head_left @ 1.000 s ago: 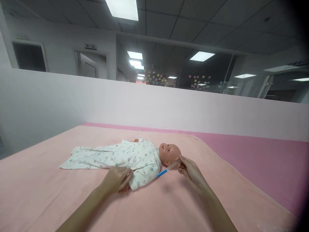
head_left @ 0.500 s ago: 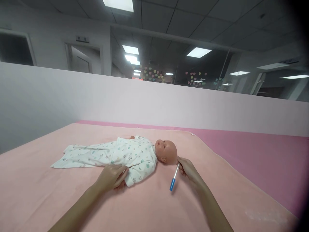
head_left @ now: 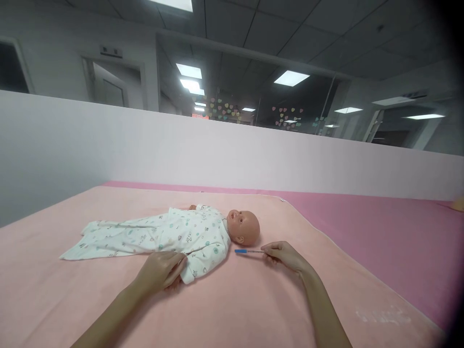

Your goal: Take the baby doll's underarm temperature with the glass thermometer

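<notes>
A baby doll in white printed clothes lies on its back on a peach blanket, its bald head toward the right. My left hand rests at the near sleeve, fingers closed on something I cannot make out; the doll's small hand shows beneath it. Between the thumb and fingers of my right hand, right of the head, is a thin white stick with a blue end. The stick lies nearly level, its blue end pointing left, just in front of the doll's head and apart from it.
Pink matting extends right of the blanket. A low white wall runs behind. Beyond it are a doorway on the left and glass with heart stickers.
The stick has swung from pointing down to nearly level, blue end left. My right hand has moved away from the doll's head. The view has shifted slightly; my left hand stays at the sleeve.
</notes>
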